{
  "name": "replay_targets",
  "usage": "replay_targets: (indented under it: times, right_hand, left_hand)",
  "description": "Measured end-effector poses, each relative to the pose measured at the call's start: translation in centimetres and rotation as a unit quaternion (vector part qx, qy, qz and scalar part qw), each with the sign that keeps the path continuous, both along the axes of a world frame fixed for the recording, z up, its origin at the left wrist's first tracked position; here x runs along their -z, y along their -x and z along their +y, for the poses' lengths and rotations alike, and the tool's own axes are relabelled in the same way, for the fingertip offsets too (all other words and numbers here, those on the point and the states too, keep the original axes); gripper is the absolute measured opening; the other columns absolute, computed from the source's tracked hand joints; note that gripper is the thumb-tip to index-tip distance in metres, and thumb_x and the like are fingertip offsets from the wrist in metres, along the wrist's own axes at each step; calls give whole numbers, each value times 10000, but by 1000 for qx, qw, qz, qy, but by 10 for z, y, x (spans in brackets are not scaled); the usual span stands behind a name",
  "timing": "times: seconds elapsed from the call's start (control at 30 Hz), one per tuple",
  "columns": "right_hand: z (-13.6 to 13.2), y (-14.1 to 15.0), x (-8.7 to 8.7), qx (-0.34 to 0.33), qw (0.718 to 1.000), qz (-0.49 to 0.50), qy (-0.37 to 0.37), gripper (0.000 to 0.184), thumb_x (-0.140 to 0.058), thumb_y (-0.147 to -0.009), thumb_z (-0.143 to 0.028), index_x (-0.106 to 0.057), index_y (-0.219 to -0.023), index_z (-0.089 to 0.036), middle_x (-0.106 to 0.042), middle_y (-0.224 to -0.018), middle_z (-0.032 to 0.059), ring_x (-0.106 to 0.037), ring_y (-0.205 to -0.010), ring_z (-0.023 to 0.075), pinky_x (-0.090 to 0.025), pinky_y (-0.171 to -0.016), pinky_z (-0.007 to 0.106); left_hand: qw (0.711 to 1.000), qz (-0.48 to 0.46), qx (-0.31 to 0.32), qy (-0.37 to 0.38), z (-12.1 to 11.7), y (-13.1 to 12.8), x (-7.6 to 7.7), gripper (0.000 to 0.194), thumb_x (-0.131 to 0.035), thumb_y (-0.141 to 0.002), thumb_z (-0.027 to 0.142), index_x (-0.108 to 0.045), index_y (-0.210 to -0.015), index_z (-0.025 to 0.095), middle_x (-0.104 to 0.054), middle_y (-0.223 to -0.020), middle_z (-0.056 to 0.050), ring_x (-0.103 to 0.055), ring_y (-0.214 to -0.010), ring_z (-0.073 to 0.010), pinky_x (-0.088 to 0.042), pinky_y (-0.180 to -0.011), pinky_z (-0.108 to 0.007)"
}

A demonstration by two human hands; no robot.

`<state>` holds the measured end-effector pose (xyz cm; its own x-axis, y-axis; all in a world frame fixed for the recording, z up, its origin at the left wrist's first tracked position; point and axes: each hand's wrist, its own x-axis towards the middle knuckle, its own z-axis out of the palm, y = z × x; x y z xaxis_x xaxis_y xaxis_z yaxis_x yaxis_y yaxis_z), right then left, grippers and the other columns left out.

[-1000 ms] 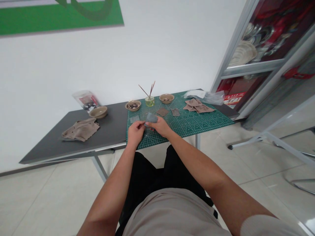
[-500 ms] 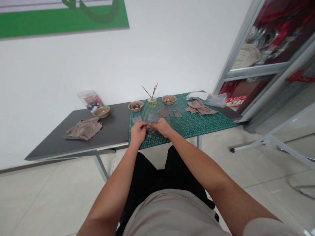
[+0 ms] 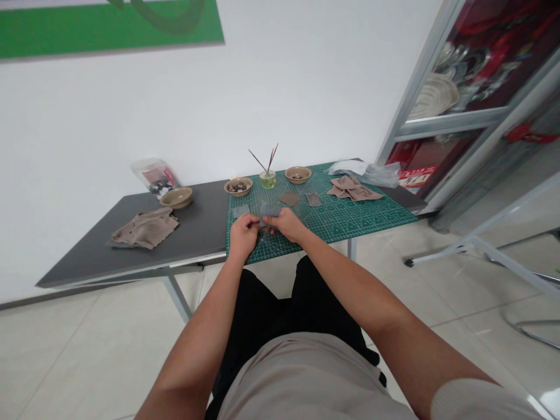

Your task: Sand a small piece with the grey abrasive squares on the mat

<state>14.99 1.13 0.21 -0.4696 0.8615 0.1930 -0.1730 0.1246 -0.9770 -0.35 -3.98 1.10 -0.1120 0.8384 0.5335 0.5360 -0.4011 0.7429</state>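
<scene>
A grey sheet (image 3: 270, 209) that looks like sandpaper is pinched in my right hand (image 3: 286, 224), over the front of the green cutting mat (image 3: 345, 224). My left hand (image 3: 245, 232) is closed, its fingertips meeting the sheet's left edge; anything small between them is hidden. Just behind my left hand lies another grey sheet (image 3: 241, 210) on the mat. Beyond my right hand are a brown piece (image 3: 290, 199) and a grey-brown piece (image 3: 314, 199), both flat.
Along the back stand a bowl of dark and light round pieces (image 3: 238, 186), a glass jar with thin sticks (image 3: 268, 179) and another bowl (image 3: 298, 174). A brown cloth (image 3: 354, 189) and plastic bag (image 3: 376, 174) lie right; a second cloth (image 3: 144, 228), bowl (image 3: 176, 198) and clear tub (image 3: 154, 176) left.
The whole view has shifted slightly, things appearing a little further left and up. Both hands stay together at the grey sheet, which tilts a little differently.
</scene>
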Motion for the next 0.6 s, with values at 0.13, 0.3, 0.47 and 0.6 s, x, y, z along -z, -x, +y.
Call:
replay_targets:
  times: [0.13,0.3,0.47,0.6]
  right_hand:
    - [-1,-1,-3,-9,1000,15,10,401,-815,-669,-508,-663,-727,-142,-669,-642,25,-590,-542,120,-454,-490,227]
    - [-1,-1,-3,6,1000,-6,8,410,-830,-655,-498,-653,-744,-139,-643,-612,7,-572,-536,115,-447,-498,231]
    - [1,-1,1,9,998,-50,-34,420,-806,-682,-522,-654,-731,-133,-613,-568,-14,-517,-484,95,-416,-478,226]
    - [4,0,4,-8,1000,0,-17,459,-801,-670,-568,-652,-741,-139,-631,-586,0,-542,-502,105,-425,-483,228]
  left_hand:
    - [998,-61,5,31,3,4,1,99,-663,-684,112,-697,-693,206,-670,-738,6,-586,-694,-149,-452,-689,-276]
    - [1000,-11,13,3,2,5,2,134,-599,-712,87,-648,-669,204,-647,-734,2,-581,-724,-155,-451,-720,-281]
    - [996,88,-8,-17,0,1,4,198,-519,-734,53,-548,-604,199,-584,-699,0,-552,-713,-154,-426,-700,-278]
    - [999,46,-3,-12,1,4,5,154,-546,-739,88,-610,-660,202,-629,-734,1,-575,-728,-151,-453,-725,-278]
